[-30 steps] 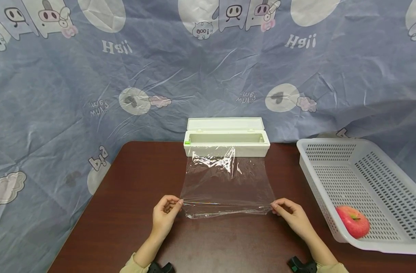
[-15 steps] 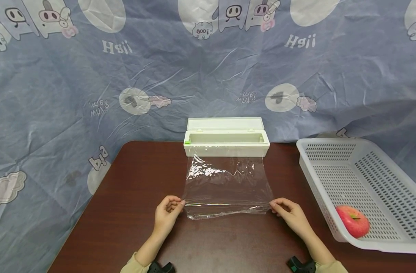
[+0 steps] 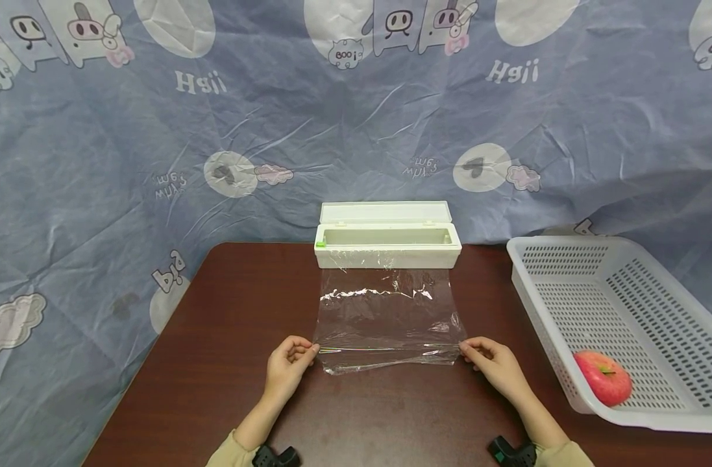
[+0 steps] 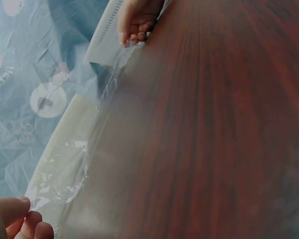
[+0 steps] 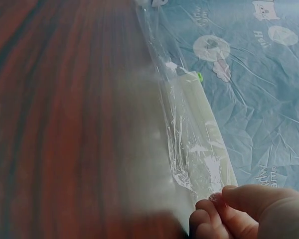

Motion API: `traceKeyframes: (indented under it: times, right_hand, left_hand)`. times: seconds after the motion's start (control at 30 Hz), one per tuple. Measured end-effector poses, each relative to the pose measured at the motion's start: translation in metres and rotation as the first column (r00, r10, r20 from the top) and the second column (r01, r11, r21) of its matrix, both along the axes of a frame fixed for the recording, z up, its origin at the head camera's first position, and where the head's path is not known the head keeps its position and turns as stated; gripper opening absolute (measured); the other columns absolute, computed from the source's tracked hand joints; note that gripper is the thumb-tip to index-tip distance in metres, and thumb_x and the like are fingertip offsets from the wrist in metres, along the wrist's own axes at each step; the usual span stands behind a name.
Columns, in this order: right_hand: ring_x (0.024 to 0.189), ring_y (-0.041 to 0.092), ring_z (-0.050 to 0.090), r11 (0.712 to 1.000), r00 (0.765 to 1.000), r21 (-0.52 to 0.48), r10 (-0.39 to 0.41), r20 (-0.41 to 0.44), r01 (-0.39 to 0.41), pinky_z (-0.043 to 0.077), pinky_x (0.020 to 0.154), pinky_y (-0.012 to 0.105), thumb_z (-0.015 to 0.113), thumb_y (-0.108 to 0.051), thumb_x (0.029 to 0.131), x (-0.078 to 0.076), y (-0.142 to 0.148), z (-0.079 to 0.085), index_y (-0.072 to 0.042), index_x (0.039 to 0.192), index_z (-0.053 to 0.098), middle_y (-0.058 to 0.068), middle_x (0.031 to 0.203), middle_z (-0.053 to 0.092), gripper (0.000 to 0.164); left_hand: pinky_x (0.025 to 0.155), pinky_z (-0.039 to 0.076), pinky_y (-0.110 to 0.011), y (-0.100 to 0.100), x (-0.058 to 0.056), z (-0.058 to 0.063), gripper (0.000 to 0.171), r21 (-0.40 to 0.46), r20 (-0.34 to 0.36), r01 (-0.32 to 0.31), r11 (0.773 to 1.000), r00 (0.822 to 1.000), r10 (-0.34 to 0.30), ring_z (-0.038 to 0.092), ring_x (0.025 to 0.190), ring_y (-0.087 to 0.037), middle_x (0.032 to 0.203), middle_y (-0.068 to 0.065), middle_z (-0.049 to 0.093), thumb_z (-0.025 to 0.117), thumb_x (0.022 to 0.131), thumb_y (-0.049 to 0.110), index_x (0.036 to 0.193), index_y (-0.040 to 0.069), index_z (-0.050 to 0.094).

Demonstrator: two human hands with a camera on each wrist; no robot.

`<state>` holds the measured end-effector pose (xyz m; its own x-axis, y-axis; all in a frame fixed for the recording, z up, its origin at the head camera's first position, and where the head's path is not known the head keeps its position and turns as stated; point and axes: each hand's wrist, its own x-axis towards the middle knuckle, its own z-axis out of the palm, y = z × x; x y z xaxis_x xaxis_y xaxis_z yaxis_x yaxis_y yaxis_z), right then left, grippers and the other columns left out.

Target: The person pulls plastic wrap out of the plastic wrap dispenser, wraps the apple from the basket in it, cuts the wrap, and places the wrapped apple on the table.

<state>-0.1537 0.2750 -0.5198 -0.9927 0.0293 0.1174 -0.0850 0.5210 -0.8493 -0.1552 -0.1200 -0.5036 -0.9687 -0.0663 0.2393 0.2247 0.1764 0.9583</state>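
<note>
A sheet of clear plastic wrap (image 3: 385,318) stretches from the front of a white wrap dispenser box (image 3: 388,258) toward the person. My left hand (image 3: 285,370) pinches its near left corner between thumb and fingers. At the near right corner my right hand (image 3: 498,368) pinches the film the same way. The near edge between the hands is creased and hangs slightly loose. In the right wrist view, the wrap (image 5: 179,144) bunches up at the thumb and fingertips. The dispenser's lid (image 3: 385,211) stands raised at the back, with a green slider (image 3: 320,244) at its left end.
A grey perforated plastic basket (image 3: 542,324) stands on the right, holding a red apple (image 3: 604,378) in its near left corner. Dark brown wooden table (image 3: 227,305) lies beneath everything. A blue printed cloth (image 3: 332,130) hangs behind the table.
Both hands have drawn slightly closer together, the left to the right and the right to the left. Light reflections on the film have shifted. The dispenser has stayed put.
</note>
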Motion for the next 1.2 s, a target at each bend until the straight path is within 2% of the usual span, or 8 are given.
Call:
traceKeyframes:
  times: [0.23,0.37,0.6,0.73,0.87,1.0,1.1,1.2]
  right_hand:
    - [0.069,0.009,0.062,1.000,1.000,-0.006,-0.008,-0.007,0.008,0.051,0.057,0.026,0.062,-0.022,0.092,0.000,-0.001,0.001,-0.002,0.098,0.068,0.008,0.083,0.069,0.022]
    - [0.069,0.009,0.062,1.000,1.000,-0.016,-0.016,-0.015,0.015,0.052,0.057,0.026,0.062,-0.021,0.092,0.001,-0.001,0.001,-0.001,0.097,0.068,0.008,0.083,0.069,0.021]
    - [0.068,0.009,0.062,0.997,0.998,-0.059,-0.054,-0.032,0.052,0.053,0.058,0.026,0.062,-0.018,0.092,0.002,-0.002,0.001,0.003,0.102,0.066,0.013,0.085,0.068,0.024]
    - [0.069,0.009,0.062,0.996,0.998,-0.071,-0.061,-0.031,0.059,0.053,0.058,0.026,0.062,-0.018,0.092,0.002,-0.003,0.001,0.004,0.104,0.065,0.015,0.087,0.068,0.025]
    - [0.069,0.009,0.062,0.994,0.997,-0.089,-0.063,-0.038,0.059,0.053,0.058,0.026,0.062,-0.016,0.092,0.003,-0.003,0.002,0.004,0.105,0.065,0.015,0.088,0.068,0.024]
    - [0.071,0.010,0.062,0.993,0.998,-0.107,-0.055,-0.037,0.050,0.053,0.059,0.026,0.062,-0.015,0.092,0.002,-0.003,0.001,0.004,0.107,0.064,0.017,0.091,0.068,0.025]
    - [0.072,0.011,0.063,0.992,0.998,-0.116,-0.048,-0.026,0.045,0.054,0.060,0.027,0.062,-0.014,0.092,0.001,-0.002,0.000,0.005,0.109,0.063,0.017,0.092,0.067,0.025]
    - [0.073,0.012,0.063,0.991,0.999,-0.123,-0.046,-0.012,0.044,0.054,0.061,0.027,0.062,-0.013,0.092,0.001,-0.001,-0.002,0.005,0.111,0.062,0.018,0.093,0.067,0.026]
  left_hand:
    - [0.050,0.048,-0.022,-0.005,-0.010,-0.026,0.015,-0.022,0.001,-0.047,0.999,0.999,0.047,0.061,0.058,-0.026,0.077,-0.012,0.066,0.073,0.081,0.005,0.089,-0.001,0.062]
    - [0.048,0.043,-0.019,-0.006,-0.011,-0.030,0.015,-0.056,-0.003,-0.066,0.996,0.998,0.066,0.058,0.058,-0.011,0.080,-0.004,0.067,0.076,0.079,0.010,0.088,0.007,0.064]
    - [0.045,0.042,-0.019,-0.006,-0.010,-0.028,0.016,-0.089,0.008,-0.087,0.992,0.996,0.088,0.055,0.054,-0.007,0.081,-0.005,0.064,0.077,0.078,0.013,0.087,0.009,0.065]
    - [0.046,0.042,-0.019,-0.004,-0.009,-0.024,0.016,-0.107,0.015,-0.093,0.990,0.995,0.095,0.055,0.053,-0.011,0.084,-0.009,0.062,0.076,0.079,0.009,0.089,0.004,0.065]
    - [0.044,0.041,-0.019,-0.001,-0.002,-0.008,0.015,-0.108,0.016,-0.070,0.992,0.997,0.072,0.056,0.047,-0.026,0.073,-0.015,0.063,0.073,0.080,0.003,0.091,-0.003,0.064]
    - [0.045,0.042,-0.018,0.001,0.005,0.007,0.014,-0.089,0.022,-0.041,0.995,0.999,0.043,0.056,0.048,-0.032,0.071,-0.020,0.063,0.070,0.082,0.000,0.092,-0.006,0.062]
    - [0.047,0.045,-0.020,0.000,0.004,0.006,0.013,-0.066,0.017,-0.029,0.997,0.999,0.030,0.058,0.051,-0.032,0.075,-0.021,0.064,0.069,0.082,-0.001,0.092,-0.006,0.061]
    - [0.048,0.046,-0.021,-0.002,-0.001,-0.007,0.012,-0.037,0.019,-0.034,0.999,0.999,0.034,0.059,0.053,-0.034,0.077,-0.020,0.065,0.070,0.082,0.001,0.091,-0.004,0.062]
